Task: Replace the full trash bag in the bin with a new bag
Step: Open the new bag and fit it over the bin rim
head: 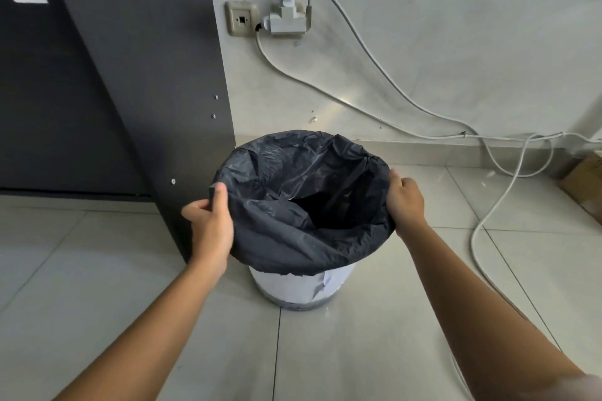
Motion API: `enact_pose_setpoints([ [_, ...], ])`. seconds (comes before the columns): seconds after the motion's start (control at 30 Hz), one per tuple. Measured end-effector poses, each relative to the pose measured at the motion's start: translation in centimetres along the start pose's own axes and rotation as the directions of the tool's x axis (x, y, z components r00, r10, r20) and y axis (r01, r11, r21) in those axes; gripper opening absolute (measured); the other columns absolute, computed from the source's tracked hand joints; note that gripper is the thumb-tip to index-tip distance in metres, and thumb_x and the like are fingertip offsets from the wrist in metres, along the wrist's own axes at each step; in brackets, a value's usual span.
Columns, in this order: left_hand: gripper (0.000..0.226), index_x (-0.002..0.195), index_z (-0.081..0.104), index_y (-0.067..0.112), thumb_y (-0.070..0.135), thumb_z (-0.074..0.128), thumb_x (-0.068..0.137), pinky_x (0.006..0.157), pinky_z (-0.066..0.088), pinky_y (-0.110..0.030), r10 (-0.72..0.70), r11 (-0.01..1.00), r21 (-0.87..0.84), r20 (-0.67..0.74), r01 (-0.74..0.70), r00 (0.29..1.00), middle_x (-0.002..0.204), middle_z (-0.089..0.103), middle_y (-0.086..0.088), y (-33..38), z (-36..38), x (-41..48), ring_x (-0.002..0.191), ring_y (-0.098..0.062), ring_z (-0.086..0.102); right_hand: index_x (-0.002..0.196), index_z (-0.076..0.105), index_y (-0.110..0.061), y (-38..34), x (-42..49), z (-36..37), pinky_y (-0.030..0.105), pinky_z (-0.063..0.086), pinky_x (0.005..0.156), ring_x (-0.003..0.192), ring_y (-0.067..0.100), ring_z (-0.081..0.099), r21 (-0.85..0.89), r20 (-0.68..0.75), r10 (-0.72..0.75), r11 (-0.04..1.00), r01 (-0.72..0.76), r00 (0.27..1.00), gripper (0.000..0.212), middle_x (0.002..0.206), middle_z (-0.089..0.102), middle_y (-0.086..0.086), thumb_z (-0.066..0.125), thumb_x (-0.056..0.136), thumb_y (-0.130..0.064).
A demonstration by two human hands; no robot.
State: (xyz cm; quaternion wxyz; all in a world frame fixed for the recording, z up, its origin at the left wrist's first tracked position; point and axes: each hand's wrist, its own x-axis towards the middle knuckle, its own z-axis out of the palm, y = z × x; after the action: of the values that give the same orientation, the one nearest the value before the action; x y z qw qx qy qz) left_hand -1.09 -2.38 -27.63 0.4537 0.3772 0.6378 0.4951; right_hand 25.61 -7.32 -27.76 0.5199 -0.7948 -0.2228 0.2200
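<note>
A round white bin (293, 286) stands on the tiled floor by the wall. A black trash bag (286, 238) lines it, with its edge folded down over the rim all around. The bag's inside is dark and looks hollow; I cannot see any contents. My left hand (210, 225) pinches the bag's folded edge at the bin's left side. On the right side of the rim my right hand (405, 200) grips the bag's edge with curled fingers.
A dark cabinet panel (156, 91) stands just left of the bin. White cables (488, 205) run from a wall socket (286, 18) down across the floor at the right. A cardboard box (583, 182) sits at the far right.
</note>
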Motion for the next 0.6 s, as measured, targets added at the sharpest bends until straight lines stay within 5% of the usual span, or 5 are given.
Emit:
enact_pose_setpoints([
  [0.17, 0.034, 0.109, 0.042, 0.007, 0.039, 0.032, 0.100, 0.073, 0.030, -0.027, 0.166, 0.984, -0.053, -0.105, -0.172, 0.981, 0.098, 0.048, -0.007, -0.1, 0.6, -2.2, 0.086, -0.022, 0.045, 0.072, 0.052, -0.011, 0.5, -0.9, 0.3, 0.035, 0.040, 0.065, 0.079, 0.026, 0.049, 0.397, 0.080, 0.305, 0.864, -0.311, 0.949, 0.025, 0.082, 0.053, 0.009, 0.040, 0.089, -0.025],
  [0.37, 0.053, 0.117, 0.053, 0.003, 0.047, 0.030, 0.098, 0.095, 0.047, -0.043, -0.066, 0.968, -0.250, -0.131, 0.031, 0.989, 0.118, 0.060, -0.016, -0.5, 1.1, 1.6, 0.108, -0.032, 0.057, 0.070, 0.052, -0.011, 0.6, -2.3, 1.0, 0.037, 0.048, 0.076, 0.084, 0.024, 0.050, 0.551, 0.100, 0.401, 0.739, -0.386, 0.911, 0.026, 0.087, 0.054, 0.008, 0.041, 0.092, -0.021],
  [0.5, 0.055, 0.117, 0.053, 0.000, 0.047, 0.032, 0.098, 0.089, 0.043, -0.036, -0.043, 0.982, -0.187, -0.133, 0.018, 0.990, 0.119, 0.060, -0.019, -0.9, 0.4, 2.1, 0.110, -0.035, 0.056, 0.107, 0.059, -0.007, 0.6, -3.5, 1.3, 0.040, 0.048, 0.095, 0.103, 0.028, 0.057, 0.575, 0.083, 0.385, 0.735, -0.359, 0.919, 0.039, 0.110, 0.059, 0.008, 0.034, 0.098, -0.035],
  [0.6, 0.053, 0.117, 0.052, -0.003, 0.043, 0.036, 0.098, 0.083, 0.040, -0.036, -0.045, 0.998, -0.059, -0.129, 0.038, 0.991, 0.119, 0.059, -0.024, -1.6, 0.0, 1.5, 0.109, -0.038, 0.056, 0.134, 0.046, -0.008, 0.5, -4.3, 1.1, 0.042, 0.044, 0.102, 0.119, 0.030, 0.053, 0.559, 0.069, 0.411, 0.739, -0.376, 0.909, 0.051, 0.132, 0.053, 0.009, 0.028, 0.099, -0.041],
])
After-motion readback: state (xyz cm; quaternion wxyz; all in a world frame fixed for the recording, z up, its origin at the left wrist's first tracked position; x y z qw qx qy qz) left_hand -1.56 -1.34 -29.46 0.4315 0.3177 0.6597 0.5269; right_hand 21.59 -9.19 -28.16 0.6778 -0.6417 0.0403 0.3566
